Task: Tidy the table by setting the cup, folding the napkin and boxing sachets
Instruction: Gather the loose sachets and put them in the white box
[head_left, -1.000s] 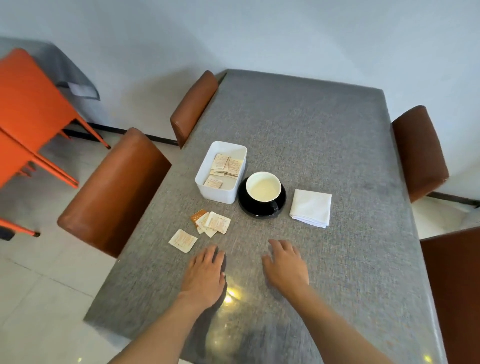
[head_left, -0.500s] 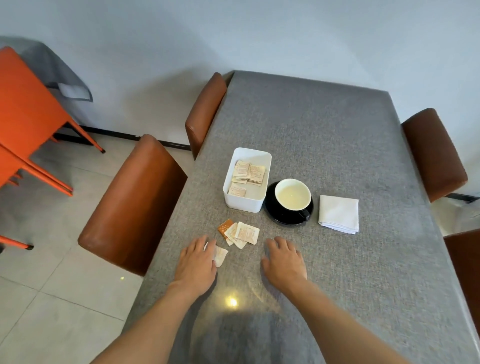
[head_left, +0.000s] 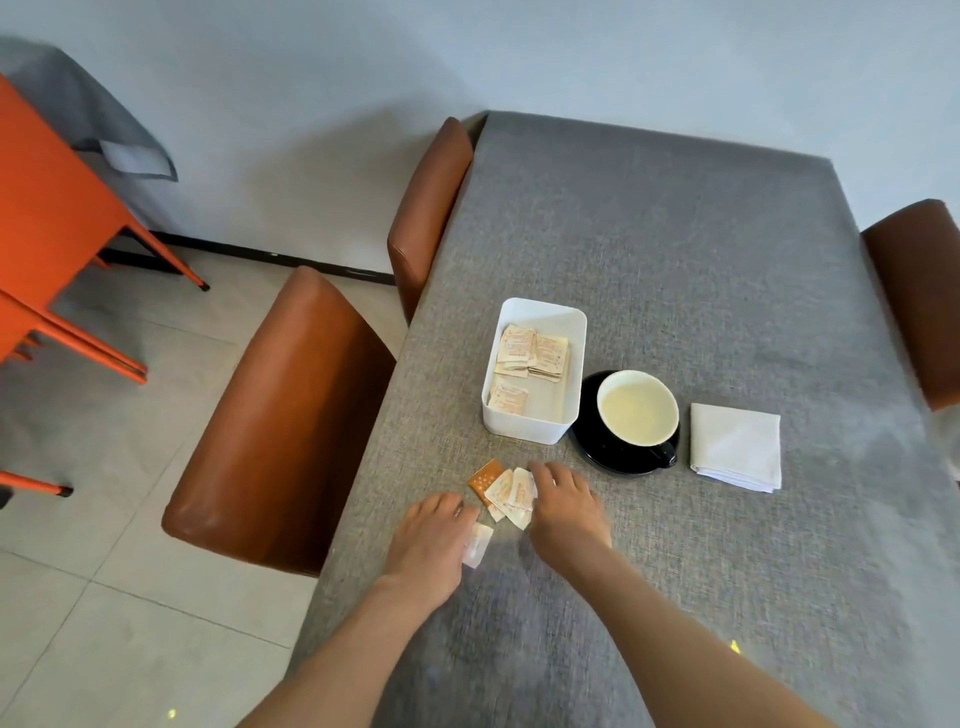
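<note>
Already white box (head_left: 531, 427) w/ several sachets (head_left: 530, 353) inside; cup (head_left: 638, 410) on saucer (head_left: 597, 447).

A grey table (head_left: 675, 249) fills the right half. Two brown chairs stand along its edge at nine o'clock: one near (head_left: 280, 421), one farther (head_left: 428, 208). Another brown chair (head_left: 919, 296) sits at three o'clock. Orange chairs (head_left: 47, 234) stand at ten o'clock, a grey cloth (head_left: 98, 124) behind them.

Grey cloth-covered table (head_left: 675, 249) centre-right; brown padded chairs (head_left: 280, 415) along left edge; orange chair (head_left: 47, 208) upper left; pale tiled floor (head_left: 104, 597); plain wall (head_left: 311, 78).
</note>
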